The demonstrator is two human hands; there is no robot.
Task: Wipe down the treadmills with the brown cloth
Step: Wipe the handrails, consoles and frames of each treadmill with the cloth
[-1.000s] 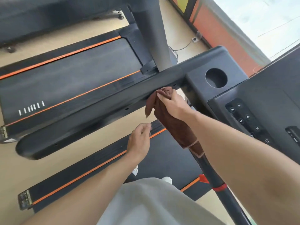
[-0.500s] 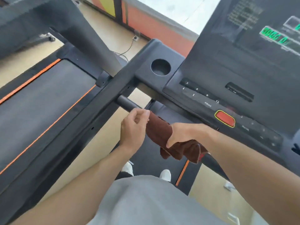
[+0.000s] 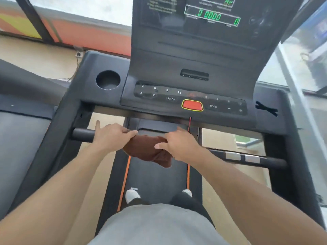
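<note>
The brown cloth is draped over the black front handlebar of the treadmill I stand on. My left hand grips the bar and the cloth's left end. My right hand presses the cloth's right end onto the bar. The bar's right part, with two silver sensor plates, shows past my right wrist. Above the bar sits the black console with numbered keys, a red stop button and a green-digit display.
A round cup holder is left of the console. A second treadmill's belt lies to the left. Black side rails frame me. My white shoes stand on the orange-edged belt. A glass wall is at right.
My view has swung right, from the left side rail to face the console. The cloth went from the side rail to the front handlebar, and both hands now hold it there.
</note>
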